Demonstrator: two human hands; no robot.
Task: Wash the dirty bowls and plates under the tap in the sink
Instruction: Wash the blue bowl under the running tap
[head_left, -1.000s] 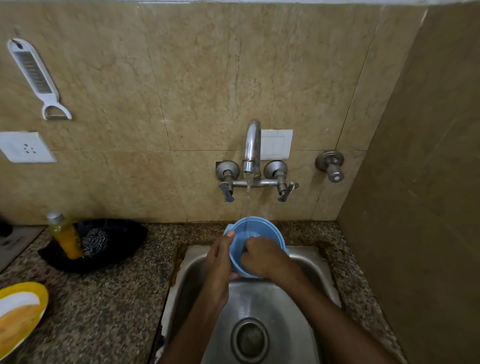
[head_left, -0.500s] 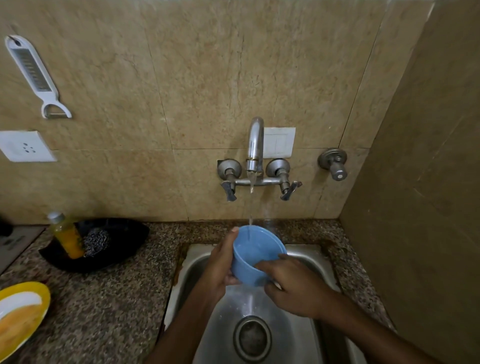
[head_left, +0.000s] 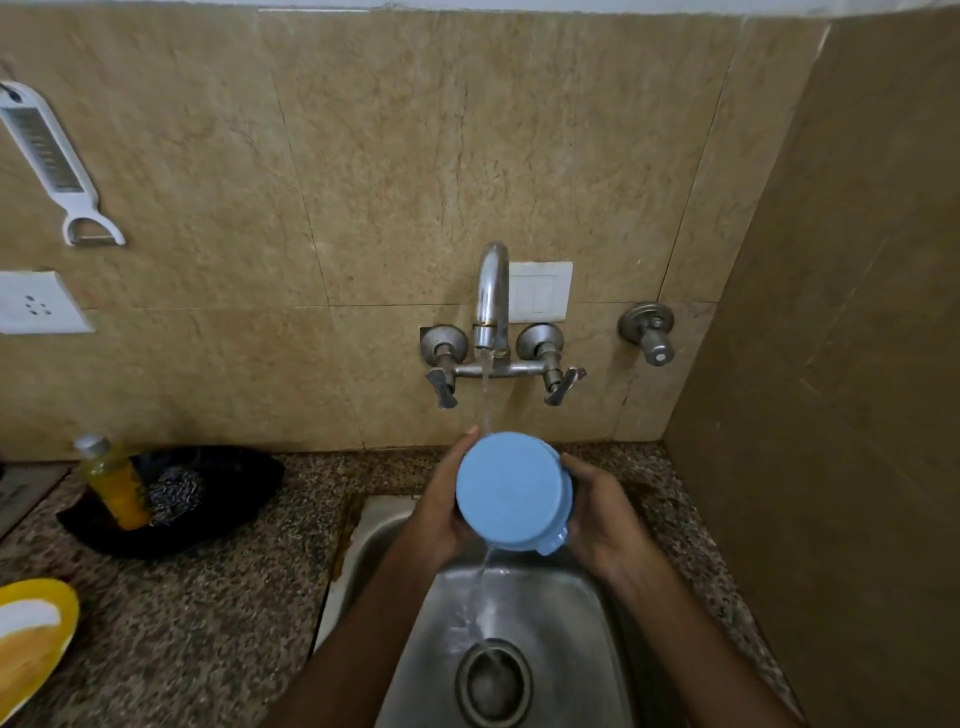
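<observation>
Blue round plastic bowl (head_left: 511, 486), base toward the camera, rim tipped downward, gripped between left hand (head_left: 441, 514) and right hand (head_left: 602, 519); steel sink (head_left: 563, 618) beneath, beige tiled wall (head_left: 415, 156) beyond.

I count one blue bowl (head_left: 511, 488), one yellow plate (head_left: 62, 603), one tap (head_left: 491, 291) with two lever handles (head_left: 441, 387), one separate wall valve (head_left: 649, 332), one sink (head_left: 545, 613) with one drain (head_left: 491, 680), one bottle (head_left: 117, 486), one steel scrubber (head_left: 174, 493), one black dish (head_left: 228, 483), one white peeler (head_left: 52, 156), one socket (head_left: 36, 304) and one switch plate (head_left: 540, 291).

Matt blue plastic bowl (head_left: 511, 488); shiny steel sink (head_left: 524, 608); speckled granite counter (head_left: 208, 597).
</observation>
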